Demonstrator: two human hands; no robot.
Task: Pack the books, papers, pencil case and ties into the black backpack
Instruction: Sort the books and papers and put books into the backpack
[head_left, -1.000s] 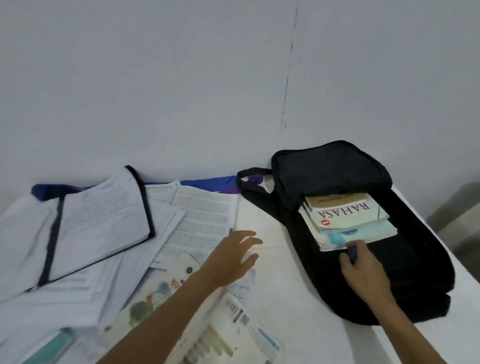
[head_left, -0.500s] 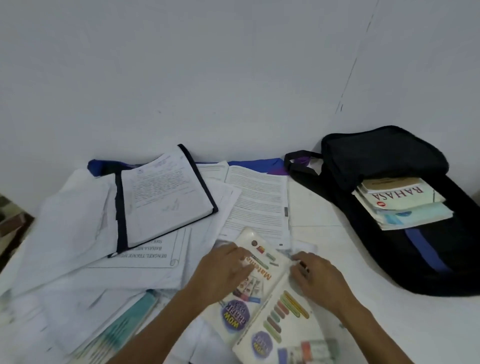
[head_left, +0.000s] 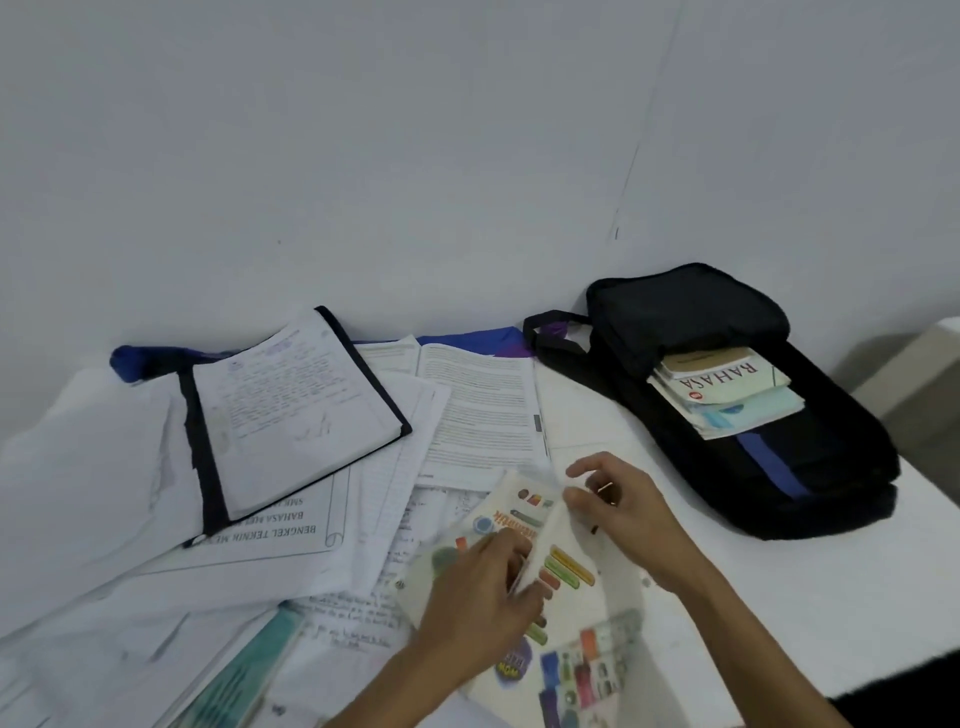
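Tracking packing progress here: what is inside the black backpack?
Inside the black backpack lies a stack of books: a tan one on top, the white RAHASA book beneath, light-blue ones lower. The flap hides their far ends; anything under the stack is covered.

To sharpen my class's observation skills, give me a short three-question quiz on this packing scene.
1. True or false: books already lie inside the black backpack.
2. What do the left hand and right hand both touch? A colourful workbooks; B the black backpack; C the books inside it.
3. Fill in: the loose papers lie to the backpack's ___.
Key: 1 true; 2 A; 3 left.
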